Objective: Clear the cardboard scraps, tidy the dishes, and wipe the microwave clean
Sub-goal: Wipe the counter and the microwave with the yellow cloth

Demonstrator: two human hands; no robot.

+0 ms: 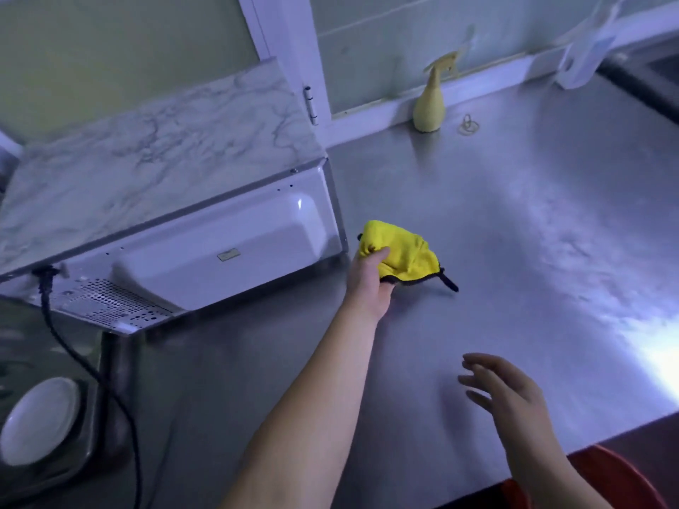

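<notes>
The microwave (205,251) stands at the left of the steel counter (514,233), its white back panel facing me and its top covered in a marble pattern. My left hand (369,284) grips a bunched yellow cloth (402,253) with a dark edge, just right of the microwave's corner and low over the counter. My right hand (510,402) hovers above the counter near its front edge, fingers spread and holding nothing.
A yellow spray bottle (430,104) stands by the back wall with a small ring-shaped item (468,126) beside it. A black power cord (92,369) runs down from the microwave past a white plate (40,420) at lower left. Something red (606,479) sits below the counter's front edge.
</notes>
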